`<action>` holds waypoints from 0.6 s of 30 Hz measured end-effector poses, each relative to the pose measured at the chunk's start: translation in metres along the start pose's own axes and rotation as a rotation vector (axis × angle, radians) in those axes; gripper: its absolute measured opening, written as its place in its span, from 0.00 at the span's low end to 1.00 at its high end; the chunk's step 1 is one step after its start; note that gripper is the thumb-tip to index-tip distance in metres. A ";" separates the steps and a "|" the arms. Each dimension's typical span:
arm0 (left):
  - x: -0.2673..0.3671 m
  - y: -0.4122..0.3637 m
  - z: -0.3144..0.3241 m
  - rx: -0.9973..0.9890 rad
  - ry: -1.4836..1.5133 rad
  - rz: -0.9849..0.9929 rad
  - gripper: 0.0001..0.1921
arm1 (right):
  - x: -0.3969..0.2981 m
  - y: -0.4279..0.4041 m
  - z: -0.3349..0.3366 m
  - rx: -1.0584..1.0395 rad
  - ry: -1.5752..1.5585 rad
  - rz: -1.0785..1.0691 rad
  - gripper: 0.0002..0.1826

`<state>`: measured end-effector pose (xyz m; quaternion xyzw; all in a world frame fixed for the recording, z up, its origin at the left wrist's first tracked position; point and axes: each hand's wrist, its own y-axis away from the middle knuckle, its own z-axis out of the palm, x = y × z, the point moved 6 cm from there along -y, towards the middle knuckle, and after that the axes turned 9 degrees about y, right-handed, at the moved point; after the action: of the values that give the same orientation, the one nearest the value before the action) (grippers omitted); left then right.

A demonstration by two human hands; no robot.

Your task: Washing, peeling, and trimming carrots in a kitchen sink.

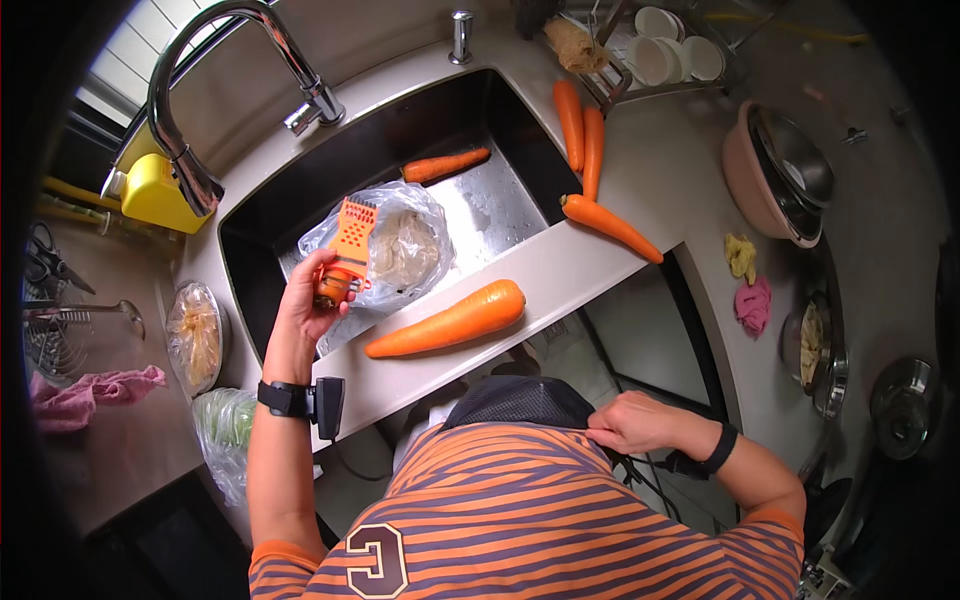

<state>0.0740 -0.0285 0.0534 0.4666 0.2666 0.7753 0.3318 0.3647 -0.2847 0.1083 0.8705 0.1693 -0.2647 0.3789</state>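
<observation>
My left hand (316, 301) holds an orange plastic peeler-grater (353, 234) over the sink, along with an orange piece, likely a carrot end, partly hidden by the fingers. Beneath it a clear plastic bag (409, 251) lies in the dark sink (517, 135). A whole carrot (450, 319) rests on the sink's front ledge, and another carrot (448, 164) lies at the back of the basin. Several carrots (611, 225) are on the counter right of the sink. My right hand (628, 424) is at my waist, its fingers closed at the hem of the striped shirt, by a dark mesh cloth (517, 401).
A chrome faucet (180, 90) arches over the sink's left side beside a yellow bottle (161, 193). At left are a wrapped bowl (196, 337) and a bag of greens (225, 427). At right stand a dish rack (626, 94), stacked basins (757, 180) and crumpled cloths (752, 306).
</observation>
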 end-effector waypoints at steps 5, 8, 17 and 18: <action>0.006 -0.007 0.016 -0.061 -0.057 -0.008 0.17 | 0.001 0.036 0.016 0.217 -0.237 0.044 0.15; 0.009 -0.011 0.032 -0.099 -0.082 0.004 0.16 | 0.000 0.062 0.040 0.292 -0.212 0.098 0.15; -0.006 -0.054 0.040 -0.168 -0.070 -0.067 0.16 | -0.026 0.115 0.075 0.201 -0.536 0.406 0.12; -0.006 -0.051 0.044 -0.206 -0.089 -0.058 0.16 | -0.025 0.117 0.078 0.172 -0.561 0.429 0.13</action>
<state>0.1293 0.0043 0.0320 0.4564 0.1838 0.7671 0.4117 0.3770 -0.4222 0.1454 0.8084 -0.1508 -0.4209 0.3829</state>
